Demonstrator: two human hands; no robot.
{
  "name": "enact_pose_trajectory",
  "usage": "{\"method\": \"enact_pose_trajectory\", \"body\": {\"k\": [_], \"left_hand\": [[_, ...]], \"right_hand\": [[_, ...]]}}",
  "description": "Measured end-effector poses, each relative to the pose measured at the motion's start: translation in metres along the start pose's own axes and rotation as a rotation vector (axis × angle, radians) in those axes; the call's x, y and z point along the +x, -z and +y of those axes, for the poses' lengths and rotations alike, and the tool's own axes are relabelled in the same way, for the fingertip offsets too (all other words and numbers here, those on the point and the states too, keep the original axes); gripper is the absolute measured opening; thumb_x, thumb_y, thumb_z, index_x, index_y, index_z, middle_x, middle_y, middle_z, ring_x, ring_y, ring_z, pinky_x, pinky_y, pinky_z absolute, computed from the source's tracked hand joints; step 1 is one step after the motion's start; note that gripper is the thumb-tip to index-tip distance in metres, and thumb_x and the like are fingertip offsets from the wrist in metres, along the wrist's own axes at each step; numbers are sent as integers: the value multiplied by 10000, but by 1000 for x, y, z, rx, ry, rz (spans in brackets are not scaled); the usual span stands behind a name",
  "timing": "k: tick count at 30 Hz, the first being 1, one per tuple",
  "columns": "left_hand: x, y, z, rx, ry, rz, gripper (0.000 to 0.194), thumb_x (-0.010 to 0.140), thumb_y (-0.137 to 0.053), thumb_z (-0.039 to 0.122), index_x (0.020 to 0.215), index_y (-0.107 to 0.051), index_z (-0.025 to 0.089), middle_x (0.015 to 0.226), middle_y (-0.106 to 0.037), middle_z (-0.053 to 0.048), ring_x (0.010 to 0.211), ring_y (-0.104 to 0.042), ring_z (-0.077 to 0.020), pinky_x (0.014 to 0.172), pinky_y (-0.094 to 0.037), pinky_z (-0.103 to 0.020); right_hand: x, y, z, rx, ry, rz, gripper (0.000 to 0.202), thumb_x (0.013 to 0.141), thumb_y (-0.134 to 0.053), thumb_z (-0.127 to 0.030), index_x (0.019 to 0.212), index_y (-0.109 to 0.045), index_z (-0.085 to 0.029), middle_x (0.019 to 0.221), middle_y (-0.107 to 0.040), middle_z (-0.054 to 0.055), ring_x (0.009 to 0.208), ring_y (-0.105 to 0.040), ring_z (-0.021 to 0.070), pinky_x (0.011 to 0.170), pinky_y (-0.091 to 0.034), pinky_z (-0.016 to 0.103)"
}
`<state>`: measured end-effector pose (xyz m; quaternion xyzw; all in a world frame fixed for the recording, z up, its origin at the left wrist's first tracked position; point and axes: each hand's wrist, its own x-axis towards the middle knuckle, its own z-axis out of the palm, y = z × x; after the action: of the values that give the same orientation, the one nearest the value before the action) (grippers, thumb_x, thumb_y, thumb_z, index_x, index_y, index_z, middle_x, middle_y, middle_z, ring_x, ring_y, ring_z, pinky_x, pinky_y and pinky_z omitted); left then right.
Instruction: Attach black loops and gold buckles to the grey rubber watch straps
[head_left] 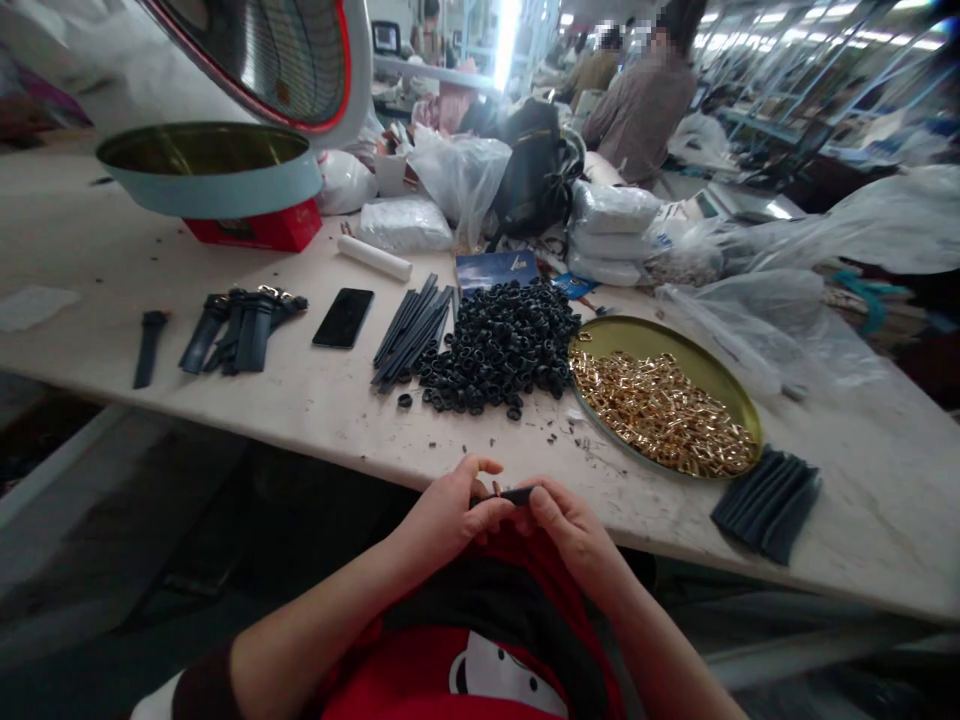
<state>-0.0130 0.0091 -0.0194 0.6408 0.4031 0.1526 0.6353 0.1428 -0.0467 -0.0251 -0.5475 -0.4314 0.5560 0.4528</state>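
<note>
Just off the table's front edge, both my hands hold one dark strap (517, 495) above my lap. My left hand (465, 500) pinches its left end, where a small gold-coloured buckle (496, 489) shows by the fingers. My right hand (559, 515) is closed on the strap's right end. How the buckle sits on the strap is partly hidden by my fingers. Beyond my hands lies a heap of small black loops (510, 345). To its right, a round gold tray (739, 385) holds many gold buckles (667, 410).
Dark straps (765, 505) lie at the right edge, thin black strips (412, 330) left of the loops. Farther left are a phone (343, 318), straps with buckles (251, 330) and a round tin (217, 190) on a red box (259, 228). Plastic bags (457, 175) line the back.
</note>
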Motion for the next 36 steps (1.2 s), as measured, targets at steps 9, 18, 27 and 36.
{"method": "enact_pose_trajectory", "body": {"k": [9, 18, 27, 36], "left_hand": [[31, 15, -18, -17, 46, 153, 277, 833, -380, 416, 794, -492, 166, 453, -439, 72, 368, -383, -83, 385, -287, -183], [50, 24, -5, 125, 3, 185, 285, 843, -392, 396, 744, -529, 166, 526, -438, 53, 495, -413, -95, 479, -276, -207], [36, 16, -2, 94, -54, 110, 216, 820, -418, 245, 998, -508, 163, 655, -514, 38, 596, -464, -103, 567, -329, -210], [6, 7, 3, -43, -96, 64, 294, 827, -408, 210, 1118, -391, 170, 657, -564, 37, 622, -539, -107, 608, -408, -217]], "right_hand": [[109, 28, 8, -648, 285, 306, 56, 700, -594, -197, 678, -640, -219, 723, -529, 27, 685, -486, 176, 717, -350, 325], [76, 18, 6, 193, -101, 179, 202, 726, -626, -399, 777, -609, -205, 671, -556, -21, 617, -495, 116, 626, -395, 260], [54, -3, -1, 165, -103, 234, 318, 594, -733, -376, 837, -622, -203, 739, -626, -7, 695, -563, 142, 682, -442, 272], [11, -12, -3, 477, -107, 57, 379, 780, -509, -528, 855, -632, -177, 740, -639, 31, 690, -578, 152, 677, -460, 297]]}}
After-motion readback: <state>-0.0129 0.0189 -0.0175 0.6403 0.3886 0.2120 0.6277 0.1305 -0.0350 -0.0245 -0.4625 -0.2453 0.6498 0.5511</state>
